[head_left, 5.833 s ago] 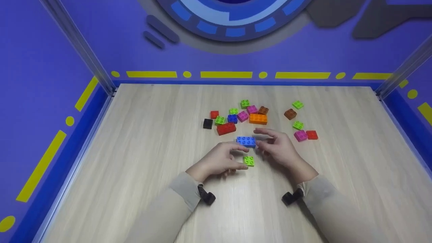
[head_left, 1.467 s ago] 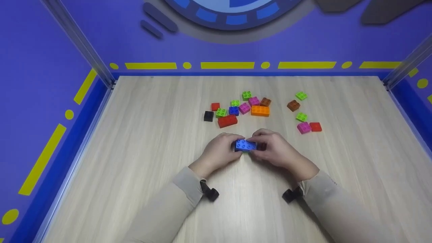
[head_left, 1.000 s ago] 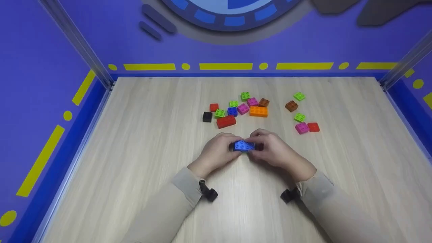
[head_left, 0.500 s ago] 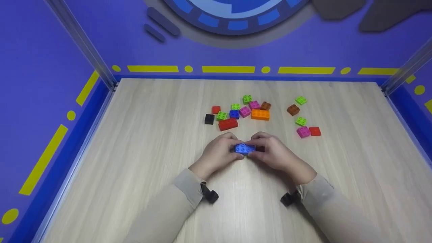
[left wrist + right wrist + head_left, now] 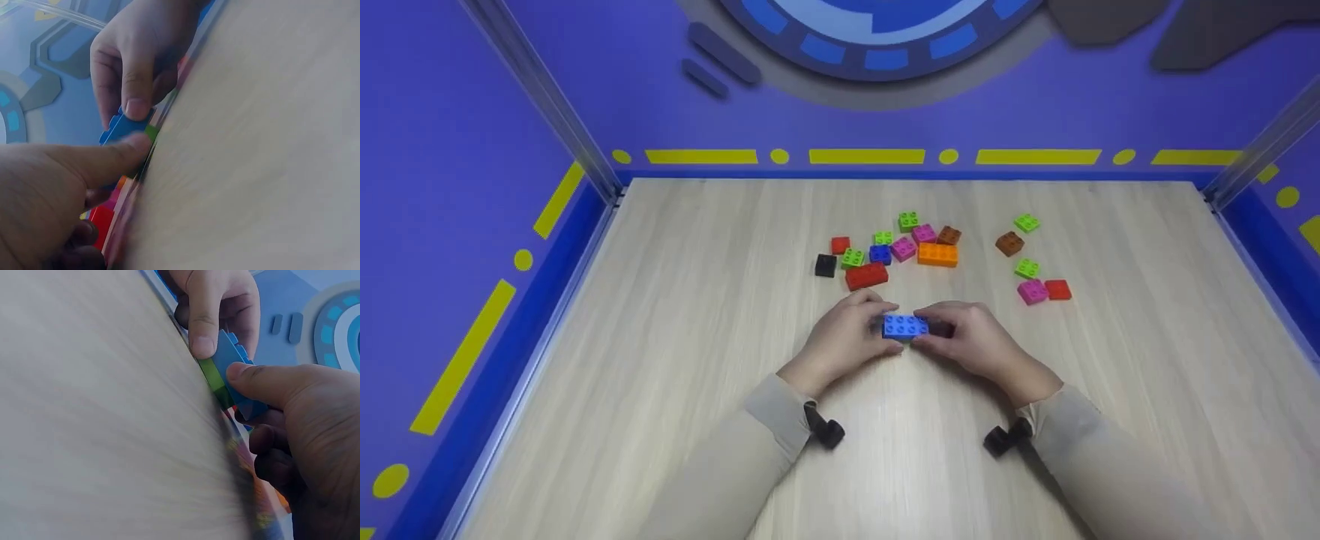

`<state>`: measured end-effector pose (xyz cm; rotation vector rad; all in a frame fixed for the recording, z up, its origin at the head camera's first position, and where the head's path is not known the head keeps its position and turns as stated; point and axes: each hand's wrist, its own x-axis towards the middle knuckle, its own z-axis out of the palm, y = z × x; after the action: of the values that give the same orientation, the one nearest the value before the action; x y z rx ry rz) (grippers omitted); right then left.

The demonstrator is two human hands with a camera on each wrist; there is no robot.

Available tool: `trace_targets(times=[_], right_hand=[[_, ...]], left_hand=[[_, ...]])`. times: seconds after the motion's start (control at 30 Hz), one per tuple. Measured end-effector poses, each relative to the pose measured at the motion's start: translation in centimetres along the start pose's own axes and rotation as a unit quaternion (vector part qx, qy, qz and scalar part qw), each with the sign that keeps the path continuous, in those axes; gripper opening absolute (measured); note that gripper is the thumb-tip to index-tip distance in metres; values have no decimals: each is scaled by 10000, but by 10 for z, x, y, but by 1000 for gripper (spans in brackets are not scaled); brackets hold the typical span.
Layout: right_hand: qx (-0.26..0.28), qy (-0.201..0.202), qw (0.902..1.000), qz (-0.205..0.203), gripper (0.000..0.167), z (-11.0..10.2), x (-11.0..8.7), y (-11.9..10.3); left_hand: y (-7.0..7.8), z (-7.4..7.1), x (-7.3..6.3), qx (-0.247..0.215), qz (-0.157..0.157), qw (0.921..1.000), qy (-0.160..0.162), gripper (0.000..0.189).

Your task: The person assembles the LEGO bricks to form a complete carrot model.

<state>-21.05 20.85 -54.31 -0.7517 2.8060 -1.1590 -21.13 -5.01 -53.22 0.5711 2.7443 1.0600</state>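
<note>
A blue eight-stud building brick [image 5: 905, 326] sits near the middle of the table, held between both hands. Under it, a lime green brick [image 5: 212, 375] shows in the right wrist view, against the blue brick's underside; from the head it is hidden. My left hand [image 5: 844, 337] pinches the left end, thumb on the near side and forefinger on the far side. At the other end my right hand [image 5: 979, 341] pinches the blue brick, its thumb on the near face. In the left wrist view a strip of the green brick [image 5: 151, 133] appears beside the left thumb.
Beyond the hands lies a loose cluster: a long red brick [image 5: 867, 276], an orange brick [image 5: 937, 255], a black brick [image 5: 826, 265] and several small ones. Another group with a brown brick [image 5: 1009, 243] and a pink brick [image 5: 1033, 292] lies to the right. Blue walls enclose the table.
Earlier the blue brick and a lime green brick lay apart; the blue one now sits over the green. Lately the right fingers have moved off the top studs, showing more of them.
</note>
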Motion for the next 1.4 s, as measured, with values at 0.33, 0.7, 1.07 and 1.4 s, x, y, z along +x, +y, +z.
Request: trace_targets(times=[0.33,0.7,1.07,1.4], right_hand=[[78,-165,9995,241,46,2,1,2],[223,-253,9991,259,47,-3,1,6],[283,-216,9990,255,45,-1,0,-1],[278,-108,9989,355,46,-2,-2,3]], left_hand=[[-19,-10,3,-520,-613,9842,1580,51],[-33,-13,12,-119,-796,9794,1850,44],[-33,-17,19,-309,-918,9820,1622,45],[-32,-17,27,-551,-895,9810,1630,44]])
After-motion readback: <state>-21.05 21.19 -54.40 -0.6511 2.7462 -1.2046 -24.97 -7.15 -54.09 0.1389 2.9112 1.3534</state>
